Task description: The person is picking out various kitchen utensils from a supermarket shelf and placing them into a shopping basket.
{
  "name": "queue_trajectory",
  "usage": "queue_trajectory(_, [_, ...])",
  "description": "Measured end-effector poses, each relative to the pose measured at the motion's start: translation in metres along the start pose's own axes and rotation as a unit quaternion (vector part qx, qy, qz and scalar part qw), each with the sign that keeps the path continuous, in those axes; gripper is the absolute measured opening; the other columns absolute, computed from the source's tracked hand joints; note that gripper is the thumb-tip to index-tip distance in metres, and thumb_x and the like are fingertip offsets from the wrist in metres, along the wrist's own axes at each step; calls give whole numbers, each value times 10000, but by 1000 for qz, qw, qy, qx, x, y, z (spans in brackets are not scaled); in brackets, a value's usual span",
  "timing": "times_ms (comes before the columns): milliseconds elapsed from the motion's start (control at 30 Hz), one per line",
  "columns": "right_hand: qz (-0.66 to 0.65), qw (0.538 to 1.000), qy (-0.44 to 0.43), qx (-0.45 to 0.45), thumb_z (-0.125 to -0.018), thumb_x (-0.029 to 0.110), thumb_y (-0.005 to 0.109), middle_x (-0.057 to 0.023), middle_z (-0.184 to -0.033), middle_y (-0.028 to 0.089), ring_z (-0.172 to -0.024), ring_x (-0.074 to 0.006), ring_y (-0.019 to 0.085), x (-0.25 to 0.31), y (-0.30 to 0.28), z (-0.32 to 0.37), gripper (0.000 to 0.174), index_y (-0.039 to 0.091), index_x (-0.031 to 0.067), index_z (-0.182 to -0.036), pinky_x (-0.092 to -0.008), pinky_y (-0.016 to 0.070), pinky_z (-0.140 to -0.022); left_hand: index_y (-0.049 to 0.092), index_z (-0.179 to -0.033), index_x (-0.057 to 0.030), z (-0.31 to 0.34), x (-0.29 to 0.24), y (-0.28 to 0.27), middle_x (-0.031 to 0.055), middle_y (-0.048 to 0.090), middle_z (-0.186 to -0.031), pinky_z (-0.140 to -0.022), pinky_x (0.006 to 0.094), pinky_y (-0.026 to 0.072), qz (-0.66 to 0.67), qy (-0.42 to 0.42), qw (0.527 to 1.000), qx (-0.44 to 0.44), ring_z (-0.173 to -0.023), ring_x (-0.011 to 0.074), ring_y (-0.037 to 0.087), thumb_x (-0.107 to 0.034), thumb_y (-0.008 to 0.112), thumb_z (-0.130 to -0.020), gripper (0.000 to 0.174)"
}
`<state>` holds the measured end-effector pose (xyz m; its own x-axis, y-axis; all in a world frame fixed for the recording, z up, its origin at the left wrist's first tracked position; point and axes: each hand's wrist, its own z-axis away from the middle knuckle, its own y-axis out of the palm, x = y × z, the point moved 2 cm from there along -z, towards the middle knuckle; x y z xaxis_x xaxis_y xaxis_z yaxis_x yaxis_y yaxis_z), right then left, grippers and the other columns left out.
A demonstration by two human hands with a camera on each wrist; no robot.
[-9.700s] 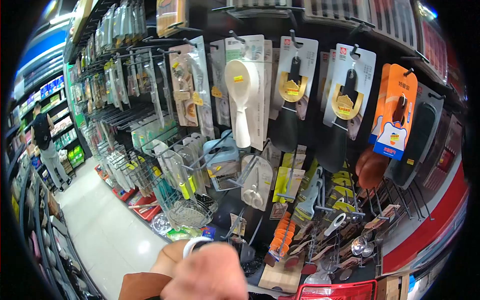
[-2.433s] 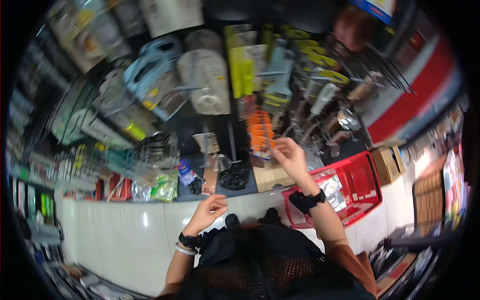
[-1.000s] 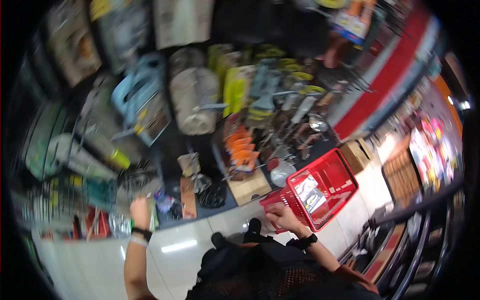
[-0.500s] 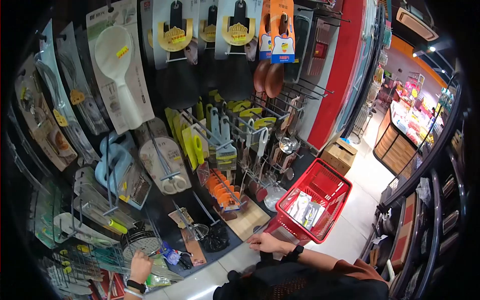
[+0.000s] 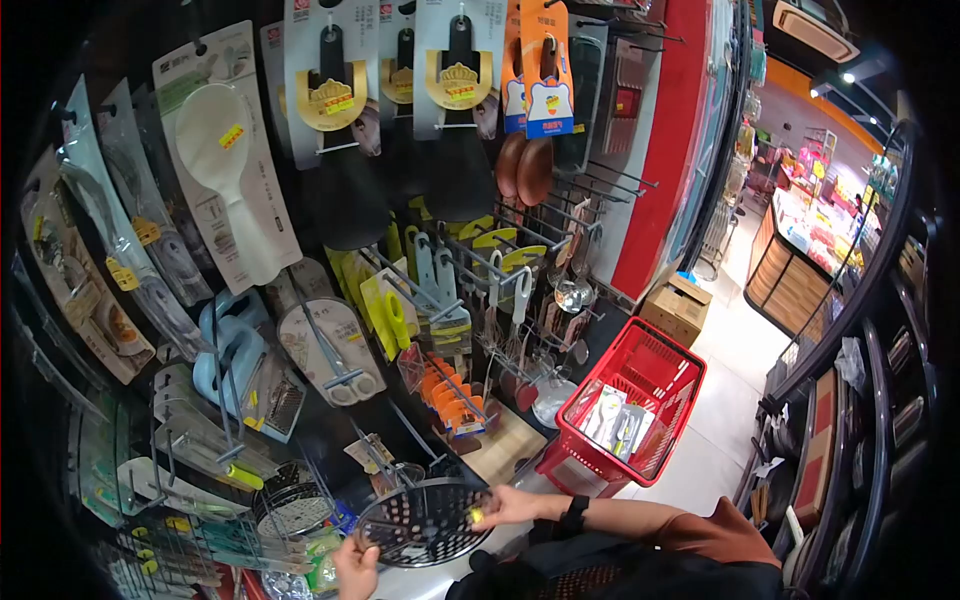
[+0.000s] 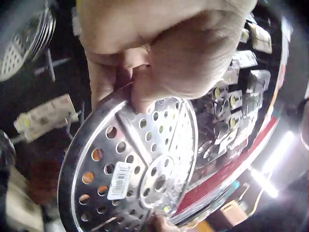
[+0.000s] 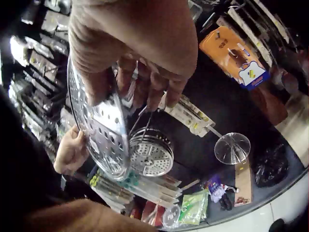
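A round metal steamer plate (image 5: 420, 525) full of holes is held level in front of my body. My left hand (image 5: 356, 568) grips its left rim, thumb on the upper face. On the opposite rim, my right hand (image 5: 508, 507) pinches the edge near a small yellow tag. In the left wrist view, the shiny plate (image 6: 140, 150) carries a white barcode sticker (image 6: 119, 180), with the left hand's thumb and fingers (image 6: 145, 99) on its rim. The right wrist view catches the plate (image 7: 104, 133) tilted, and more such plates (image 7: 152, 157) hang on a hook behind it.
A red shopping basket (image 5: 575, 440) with packaged items stands on the floor to the right, beside a cardboard box (image 5: 676, 308). Pegs ahead hold a white rice spoon (image 5: 222, 150), black turners, graters and orange-handled tools. Another shelf (image 5: 860, 430) runs along the right.
Half a second ago my left hand was at the hanging steamer plates and my right was free. Now a plate is off the rack, held between both hands.
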<state>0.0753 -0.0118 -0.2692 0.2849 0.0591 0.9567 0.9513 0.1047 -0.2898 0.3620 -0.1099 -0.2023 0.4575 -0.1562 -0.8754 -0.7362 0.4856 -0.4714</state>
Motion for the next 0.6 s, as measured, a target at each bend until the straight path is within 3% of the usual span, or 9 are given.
queue_trajectory(33, [-61, 993, 98, 4, -810, 246, 692, -48, -801, 654, -775, -84, 570, -3, -4, 6, 300, 656, -32, -917, -267, 457, -696, 598, -877, -29, -9, 22, 18, 146, 608, -890, -672, 346, 477, 132, 27, 991, -11, -798, 232, 579, -160, 511, -892, 158])
queue_trajectory(67, [-81, 988, 123, -52, -814, 201, 686, -21, -812, 651, -773, -78, 569, -1, -12, 14, 248, 656, -21, -919, -259, 459, -692, 563, -811, -31, -25, 39, 36, 99, 606, -842, -642, 312, 481, 171, 63, 983, -10, -751, 187, 591, -61, 545, -841, 46])
queue_trajectory(100, [-102, 978, 150, -108, -818, 157, 680, 6, -823, 648, -771, -72, 568, 2, -19, 24, 198, 656, -11, -921, -251, 461, -688, 528, -745, -34, -33, 49, 48, 53, 603, -793, -612, 278, 485, 209, 96, 973, -9, -705, 141, 604, 39, 579, -791, 100])
queue_trajectory(167, [-235, 947, 119, -182, -817, 125, 676, 20, -883, 641, -816, -75, 566, 9, -30, 48, 185, 648, 13, -961, -241, 465, -742, 535, -918, -6, -37, -3, 68, 53, 605, -897, -696, 255, 485, 293, 43, 954, 47, -816, 112, 587, 79, 584, -798, 155])
queue_trajectory(233, [-313, 917, 112, -219, -833, 85, 647, -13, -1003, 628, -885, -94, 557, 9, -39, 71, 306, 574, -6, -1116, -266, 462, -811, 480, -1111, 11, -44, -26, 91, 90, 601, -1025, -784, 261, 482, 313, 68, 942, 102, -905, 135, 588, 72, 588, -802, 333])
queue_trajectory(367, [-292, 882, 82, -360, -838, 26, 614, -38, -1085, 586, -947, -115, 544, -11, -61, 109, 408, 471, -18, -1217, -286, 461, -835, 398, -1218, 7, -57, -58, 141, 123, 589, -1094, -795, 272, 499, 297, 38, 934, 196, -966, 163, 590, 68, 583, -816, 446])
queue_trajectory(500, [-391, 709, 121, -574, -847, 25, 599, -84, -1047, 592, -905, -153, 571, -39, -95, 138, 374, 468, -30, -1192, -311, 481, -803, 313, -1332, 8, -69, -73, 184, 151, 623, -1002, -786, 309, 528, 290, 9, 898, 329, -888, 208, 636, 53, 546, -854, 534])
queue_trajectory(600, [-402, 635, 68, -657, -879, 30, 544, -113, -1037, 591, -895, -191, 583, -58, -134, 169, 348, 428, -15, -1204, -348, 491, -793, 421, -1269, 24, -79, -93, 207, 144, 636, -947, -815, 307, 502, 228, 25, 903, 364, -879, 201, 630, 10, 557, -861, 430])
